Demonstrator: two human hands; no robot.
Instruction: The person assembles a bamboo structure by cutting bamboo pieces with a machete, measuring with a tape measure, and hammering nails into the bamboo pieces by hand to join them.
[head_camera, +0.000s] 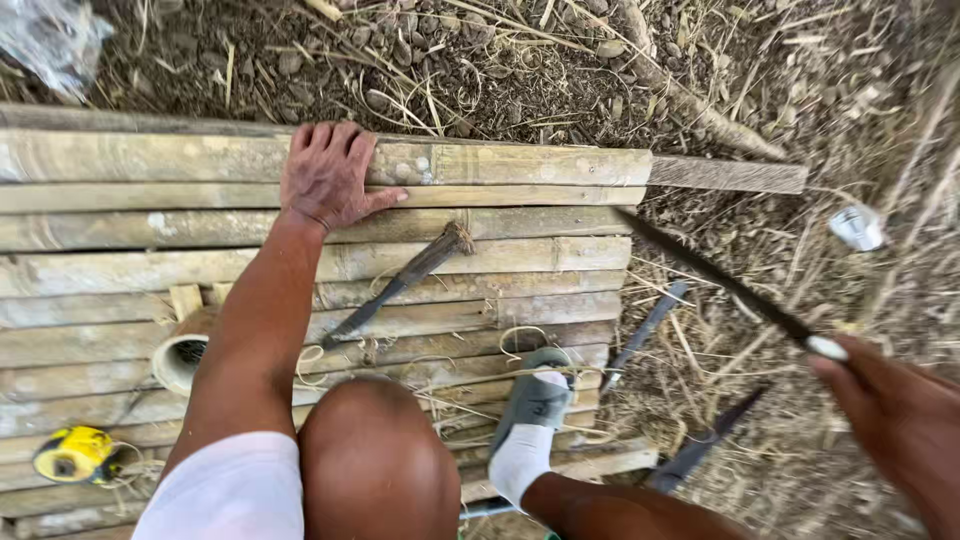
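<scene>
My left hand (328, 175) lies flat, fingers spread, on the far slats of a bamboo slat panel (520, 165) on the ground. My right hand (900, 410) at the lower right grips the white-ended handle of a long dark blade (715, 275), whose tip points up-left to the panel's right edge. My knee (375, 460) and my foot in a grey sandal and white sock (530, 415) rest on the panel's near slats. A second dark knife with a frayed handle (400, 285) lies loose on the slats just right of my left forearm.
A cut bamboo tube (180, 355) and a yellow tape measure (75, 455) sit on the panel's left part. Two more dark blades (645, 330) (705, 445) lie on dry straw to the right. A small white object (858, 227) and roots lie beyond.
</scene>
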